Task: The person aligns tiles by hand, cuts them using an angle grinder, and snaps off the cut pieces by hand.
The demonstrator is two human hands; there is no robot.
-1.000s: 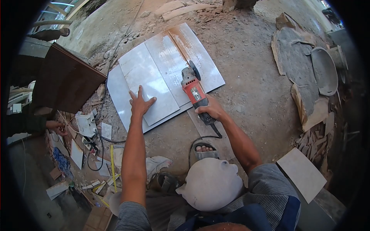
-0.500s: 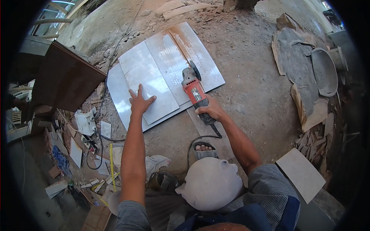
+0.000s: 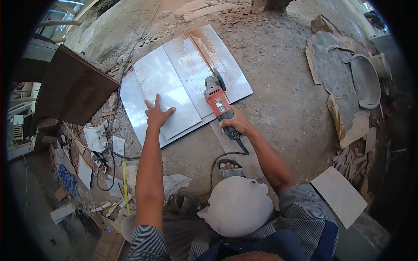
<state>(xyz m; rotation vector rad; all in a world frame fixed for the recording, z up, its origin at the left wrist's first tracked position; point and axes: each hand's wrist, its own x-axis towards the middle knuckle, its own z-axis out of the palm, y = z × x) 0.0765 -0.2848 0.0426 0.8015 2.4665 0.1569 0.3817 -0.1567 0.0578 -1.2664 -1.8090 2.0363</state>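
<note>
My right hand (image 3: 236,122) is wrapped round the black rear body of a red angle grinder (image 3: 217,102). The grinder's disc (image 3: 219,79) stands on edge at a brown-dusted line across the pale glossy tiles; whether it touches the surface I cannot tell. My left hand (image 3: 157,114) lies with fingers spread on the upper tile (image 3: 167,87), which overlaps a larger tile (image 3: 132,99) beneath. Reddish-brown dust streaks the tile surface (image 3: 226,65) beyond the disc. From the grinder's rear, a black cord (image 3: 230,154) curves down past my sandalled foot (image 3: 229,166).
Brown boards (image 3: 74,87) lean at the left, above a white electrical box (image 3: 96,138) with wires and tile offcuts. A yellow tape measure (image 3: 126,187) lies near my left arm. At right are a grey basin (image 3: 365,81), broken tile pieces (image 3: 352,162) and a loose square tile (image 3: 339,196).
Nearly everything shifts slightly in view together. My left hand stays spread on the tile, and the grinder keeps about the same place at the dusty line.
</note>
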